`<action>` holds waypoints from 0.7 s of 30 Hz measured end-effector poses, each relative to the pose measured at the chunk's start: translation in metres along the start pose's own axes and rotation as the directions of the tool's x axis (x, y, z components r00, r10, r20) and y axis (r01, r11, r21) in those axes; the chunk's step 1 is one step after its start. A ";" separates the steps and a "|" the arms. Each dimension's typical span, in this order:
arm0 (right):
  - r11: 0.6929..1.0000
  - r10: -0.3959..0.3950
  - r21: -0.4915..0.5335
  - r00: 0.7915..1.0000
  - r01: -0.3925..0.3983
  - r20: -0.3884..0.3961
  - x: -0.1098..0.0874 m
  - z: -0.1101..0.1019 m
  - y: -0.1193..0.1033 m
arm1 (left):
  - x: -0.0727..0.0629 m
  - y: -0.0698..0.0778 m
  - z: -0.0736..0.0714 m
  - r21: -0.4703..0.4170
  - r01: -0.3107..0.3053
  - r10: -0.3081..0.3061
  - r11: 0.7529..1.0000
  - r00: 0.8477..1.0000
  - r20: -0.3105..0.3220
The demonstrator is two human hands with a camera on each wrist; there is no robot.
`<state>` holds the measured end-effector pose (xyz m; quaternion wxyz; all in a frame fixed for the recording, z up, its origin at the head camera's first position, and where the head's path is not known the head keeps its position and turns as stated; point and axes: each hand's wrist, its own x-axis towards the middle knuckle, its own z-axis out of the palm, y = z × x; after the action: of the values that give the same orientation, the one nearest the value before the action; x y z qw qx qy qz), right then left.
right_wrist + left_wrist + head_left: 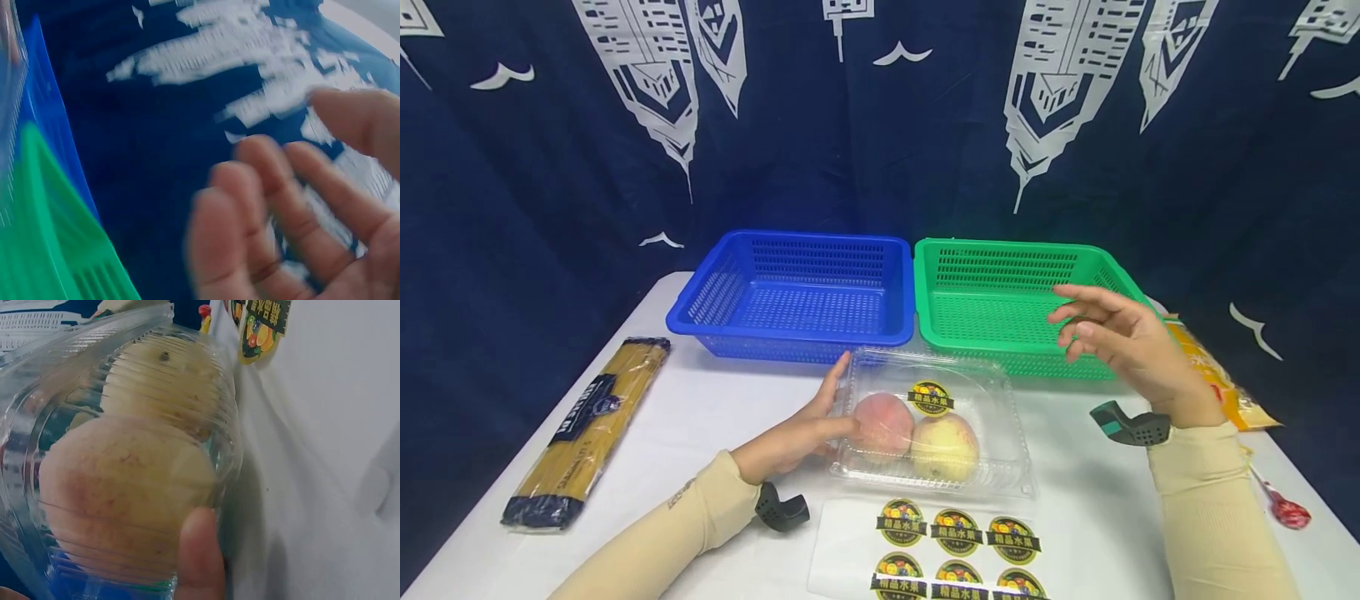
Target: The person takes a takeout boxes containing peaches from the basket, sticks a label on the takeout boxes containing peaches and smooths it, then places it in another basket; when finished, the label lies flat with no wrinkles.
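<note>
A clear plastic fruit box with two peaches inside stands in the middle of the table. Its lid carries a round black-and-gold sticker. My left hand grips the box by its left side, thumb at the near wall and the other fingers mostly hidden behind it. Over the right part of the green basket, my right hand is raised with nothing in it, its fingers loosely bent. Close up in the right wrist view, the fingers are spread apart and blurred.
Left of the green basket is a blue basket. A sheet of stickers lies in front of the box. Packed spaghetti lies at the left; a yellow bag and a red lollipop are at the right.
</note>
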<state>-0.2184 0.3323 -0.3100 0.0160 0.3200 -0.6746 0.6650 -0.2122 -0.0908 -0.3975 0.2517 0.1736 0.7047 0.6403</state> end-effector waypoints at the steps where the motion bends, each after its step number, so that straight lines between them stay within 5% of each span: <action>1: 0.997 -0.044 0.060 0.998 0.046 -0.036 -0.002 -0.006 0.001 | 0.000 0.000 -0.001 0.000 0.002 -0.002 1.000 1.000 0.006; 4: 0.979 -0.144 0.117 0.970 0.169 -0.197 -0.008 -0.022 0.004 | -0.001 0.001 -0.004 -0.009 0.014 -0.013 1.000 0.999 0.031; 8: 0.978 -0.198 -0.028 0.879 0.207 -0.434 -0.018 -0.039 0.007 | -0.001 0.000 -0.010 -0.029 0.024 -0.022 0.999 0.997 0.072; 11: 0.973 -0.200 -0.207 0.820 0.102 -0.536 -0.026 -0.051 0.008 | -0.001 0.000 -0.012 -0.059 0.038 -0.032 0.998 0.995 0.094; 13: 0.941 -0.198 -0.338 0.801 -0.006 -0.565 -0.031 -0.059 0.010 | -0.001 0.000 -0.013 -0.080 0.046 -0.038 0.996 0.994 0.104; 17: 0.841 -0.175 -0.499 0.769 -0.208 -0.615 -0.039 -0.074 0.016 | -0.001 0.001 -0.012 -0.109 0.056 -0.043 0.992 0.992 0.116; 21: 0.732 -0.117 -0.532 0.691 -0.425 -0.713 -0.050 -0.084 0.021 | -0.001 0.001 -0.011 -0.128 0.069 -0.054 0.989 0.991 0.122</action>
<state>-0.2224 0.4274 -0.3410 0.3247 -0.0498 -0.8310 0.4489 -0.2177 -0.0998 -0.3963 0.3235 0.1721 0.6496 0.6662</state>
